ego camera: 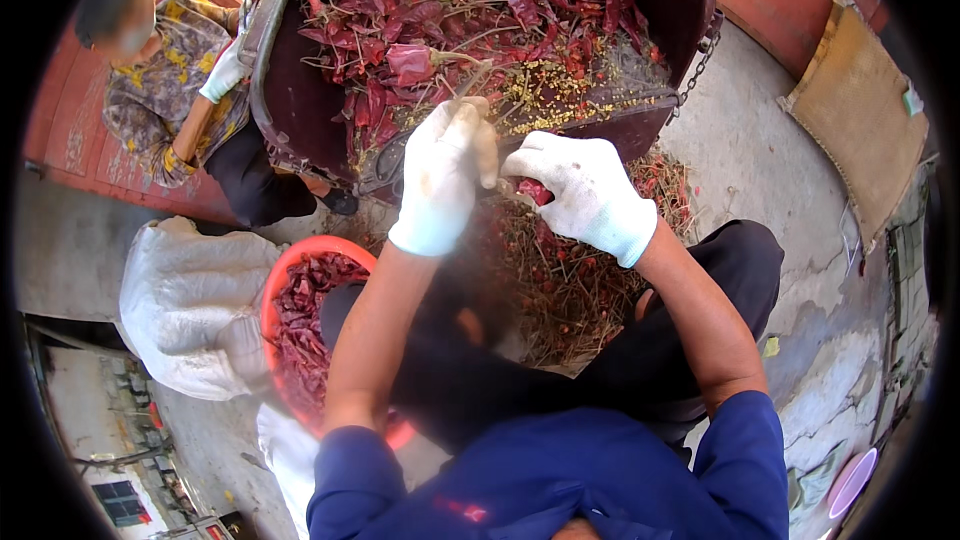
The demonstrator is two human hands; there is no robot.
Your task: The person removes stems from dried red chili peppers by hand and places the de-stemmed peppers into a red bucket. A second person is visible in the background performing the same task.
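Note:
My left hand [442,172], in a white knit glove, has its fingers closed at the near edge of a dark metal cart bed [637,139]; a dry stem shows at its fingertips. Close on its right, my gloved right hand [574,184] is closed on a dried red chili pepper [535,192], partly hidden by the fingers. Dried red chilies [442,7] with stems fill the cart bed beyond both hands, and yellow seeds [555,94] lie along its near side. One larger chili [410,64] with a long stem lies just past my left hand.
A red plastic basin [268,315] of chilies stands at my left, beside a white woven sack [195,300]. Stems and chili scraps [577,292] cover the ground between my legs. Another person [172,82] in gloves sits at the cart's left. A chain [697,71] hangs at its right, near brown matting [862,112].

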